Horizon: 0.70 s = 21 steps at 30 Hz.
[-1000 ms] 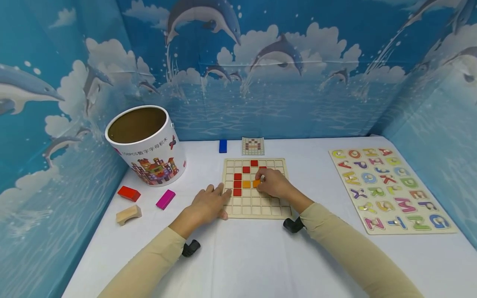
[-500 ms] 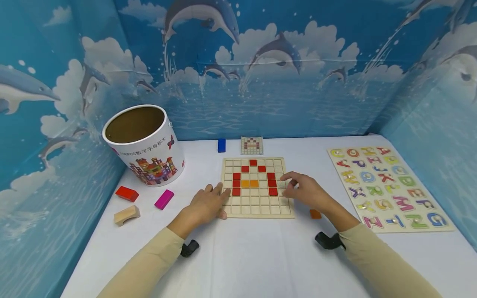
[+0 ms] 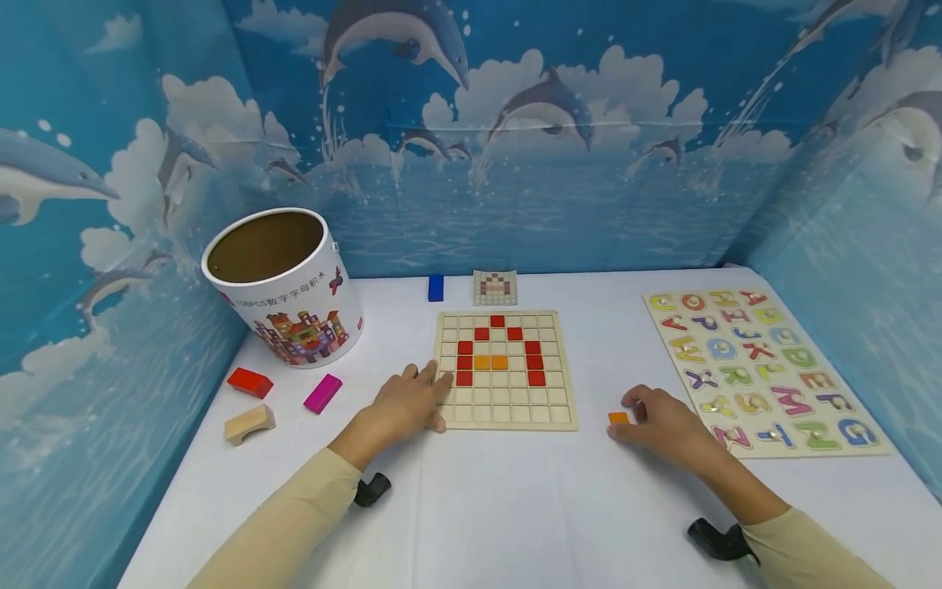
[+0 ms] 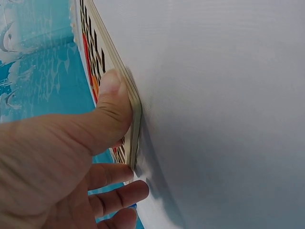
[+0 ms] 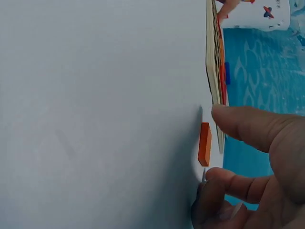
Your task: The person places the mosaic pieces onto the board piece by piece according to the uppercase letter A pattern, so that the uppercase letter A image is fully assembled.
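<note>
A wooden grid board (image 3: 524, 415) lies on the table, with red tiles (image 3: 534, 362) set in a peaked outline and two orange tiles (image 3: 491, 362) side by side within it. My left hand (image 3: 410, 402) rests at the board's left edge, fingertips on its rim; the left wrist view shows the thumb (image 4: 112, 98) pressed along the edge near a corner. To the right of the board, my right hand (image 3: 666, 425) is low over the table around a loose orange tile (image 3: 618, 418). In the right wrist view this tile (image 5: 204, 144) lies between thumb and forefinger, with gaps on both sides.
Behind the board are a small pattern card (image 3: 495, 288) and a blue block (image 3: 436, 288). At left stand a white bucket (image 3: 302, 307), a red block (image 3: 249, 382), a magenta block (image 3: 323, 393) and a wooden arch block (image 3: 249, 424). An alphabet puzzle board (image 3: 773, 376) lies right.
My right hand has left the second orange tile in the grid and moved right and toward me, down to the loose orange tile. My left hand has stayed at the board's edge.
</note>
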{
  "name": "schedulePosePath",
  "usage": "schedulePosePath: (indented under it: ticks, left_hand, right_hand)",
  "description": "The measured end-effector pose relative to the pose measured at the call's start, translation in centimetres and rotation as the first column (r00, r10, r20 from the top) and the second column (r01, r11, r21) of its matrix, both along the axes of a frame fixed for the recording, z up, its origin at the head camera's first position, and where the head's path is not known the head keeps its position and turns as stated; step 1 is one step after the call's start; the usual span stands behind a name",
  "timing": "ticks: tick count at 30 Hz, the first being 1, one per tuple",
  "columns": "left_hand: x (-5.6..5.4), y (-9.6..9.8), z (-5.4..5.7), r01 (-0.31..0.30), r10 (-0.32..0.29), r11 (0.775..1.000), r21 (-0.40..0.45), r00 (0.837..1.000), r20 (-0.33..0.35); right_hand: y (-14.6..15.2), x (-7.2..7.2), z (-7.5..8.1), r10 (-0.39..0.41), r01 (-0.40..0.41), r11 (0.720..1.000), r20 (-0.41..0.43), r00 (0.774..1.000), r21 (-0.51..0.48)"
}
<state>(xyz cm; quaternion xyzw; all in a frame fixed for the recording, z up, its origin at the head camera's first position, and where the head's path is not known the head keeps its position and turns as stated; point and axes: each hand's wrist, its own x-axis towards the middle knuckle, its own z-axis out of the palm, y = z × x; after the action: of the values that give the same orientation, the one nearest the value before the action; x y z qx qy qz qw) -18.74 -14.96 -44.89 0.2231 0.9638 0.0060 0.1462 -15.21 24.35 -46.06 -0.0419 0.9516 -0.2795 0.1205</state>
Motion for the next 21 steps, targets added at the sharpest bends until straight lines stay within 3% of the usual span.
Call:
schedulePosePath:
  ticks: [7,15,21]
  left_hand:
    - [0.07,0.15,0.03,-0.005,0.005,1.0,0.006,1.0,0.019]
    - [-0.01,0.36,0.13,-0.001,0.001,1.0,0.0,1.0,0.003]
    - [0.11,0.38,0.33,0.001,-0.001,1.0,0.016,1.0,0.006]
  right_hand:
    - [-1.11,0.15,-0.3,0.051,-0.047,0.997,-0.062,0.997,0.061]
    - [-1.01,0.29,-0.08,0.02,-0.02,1.0,-0.022,1.0,-0.003]
    - [-0.99,0.49,-0.2,0.067,-0.069,0.996,-0.034,0.997,-0.055]
